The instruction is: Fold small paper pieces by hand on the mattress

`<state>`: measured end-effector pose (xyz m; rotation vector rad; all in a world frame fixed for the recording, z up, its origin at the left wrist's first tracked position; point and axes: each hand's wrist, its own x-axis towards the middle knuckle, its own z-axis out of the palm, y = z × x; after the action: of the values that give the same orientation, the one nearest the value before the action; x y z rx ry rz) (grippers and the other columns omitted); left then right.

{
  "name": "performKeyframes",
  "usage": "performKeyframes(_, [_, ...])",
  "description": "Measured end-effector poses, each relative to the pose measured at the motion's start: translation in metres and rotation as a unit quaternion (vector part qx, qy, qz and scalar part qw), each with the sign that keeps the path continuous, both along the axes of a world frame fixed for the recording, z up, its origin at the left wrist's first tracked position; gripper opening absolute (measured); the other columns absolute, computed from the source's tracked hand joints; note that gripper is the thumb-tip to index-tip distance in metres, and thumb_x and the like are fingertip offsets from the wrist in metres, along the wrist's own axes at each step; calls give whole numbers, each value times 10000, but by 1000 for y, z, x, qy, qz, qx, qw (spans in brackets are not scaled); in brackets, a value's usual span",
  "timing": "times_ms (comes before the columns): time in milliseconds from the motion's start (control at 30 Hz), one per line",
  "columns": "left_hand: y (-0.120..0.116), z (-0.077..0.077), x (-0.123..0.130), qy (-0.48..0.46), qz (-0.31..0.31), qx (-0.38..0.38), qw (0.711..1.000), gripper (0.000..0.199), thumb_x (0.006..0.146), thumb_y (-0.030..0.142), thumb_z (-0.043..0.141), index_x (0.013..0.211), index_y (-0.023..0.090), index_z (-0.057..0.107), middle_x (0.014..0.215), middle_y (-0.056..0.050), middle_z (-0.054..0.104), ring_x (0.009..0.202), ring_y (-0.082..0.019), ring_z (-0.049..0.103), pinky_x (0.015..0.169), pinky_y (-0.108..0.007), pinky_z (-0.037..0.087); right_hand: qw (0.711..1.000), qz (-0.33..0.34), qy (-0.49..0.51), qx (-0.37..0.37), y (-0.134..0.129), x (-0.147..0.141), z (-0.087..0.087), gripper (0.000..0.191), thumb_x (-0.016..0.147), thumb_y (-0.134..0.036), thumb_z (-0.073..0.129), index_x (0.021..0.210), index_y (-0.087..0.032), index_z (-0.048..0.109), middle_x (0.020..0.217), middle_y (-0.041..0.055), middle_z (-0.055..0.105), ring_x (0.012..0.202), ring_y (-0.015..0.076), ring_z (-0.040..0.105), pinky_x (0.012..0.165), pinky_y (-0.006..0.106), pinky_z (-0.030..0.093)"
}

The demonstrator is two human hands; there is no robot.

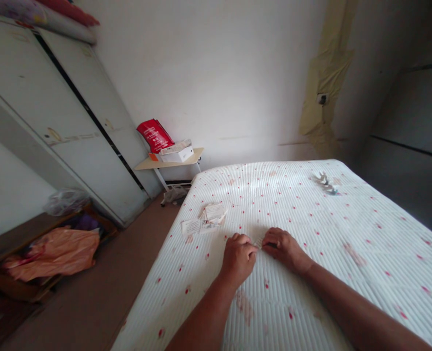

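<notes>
My left hand [239,258] and my right hand [284,249] are close together, low over the middle of the bed. Both have curled fingers, with thumb and fingertips pinched. Between the fingertips shows a small whitish piece [259,242] with fine marks, mostly covered by the fingers; its kind is not clear. Ahead and to the left of my left hand lies a loose pile of printed paper slips [214,212], a few spread toward the bed's left side. Farther off at the right, small grey-white objects [325,183] rest on the cover, too blurred to name.
The bed [274,195] has a ribbed white cover with red dots. Beyond its far left corner, a small table [146,165] bears a red bag [155,135] and a white box [177,155]. A cabinet [80,112] and an orange cloth or bag [60,251] are at left.
</notes>
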<state>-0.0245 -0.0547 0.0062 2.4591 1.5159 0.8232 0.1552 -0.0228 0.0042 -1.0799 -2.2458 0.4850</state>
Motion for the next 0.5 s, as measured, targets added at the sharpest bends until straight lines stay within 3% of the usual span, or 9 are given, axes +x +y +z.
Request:
performKeyframes(200, [0, 1, 1, 15, 7, -2, 1000, 163, 729, 120, 569, 687, 222, 691, 762, -19, 587, 802, -155, 481, 744, -297, 359, 999, -28, 5, -32, -1, -5, 7, 202, 778, -123, 500, 625, -173, 622, 668, 14, 585, 654, 122, 534, 605, 221, 387])
performKeyframes(500, [1, -1, 0, 17, 3, 1, 1000, 161, 727, 112, 573, 696, 218, 689, 767, -13, 591, 800, -150, 484, 742, -288, 357, 994, -82, -49, -59, 9, -11, 2, 165, 730, -138, 525, 626, -176, 647, 695, 10, 609, 638, 113, 549, 571, 204, 368])
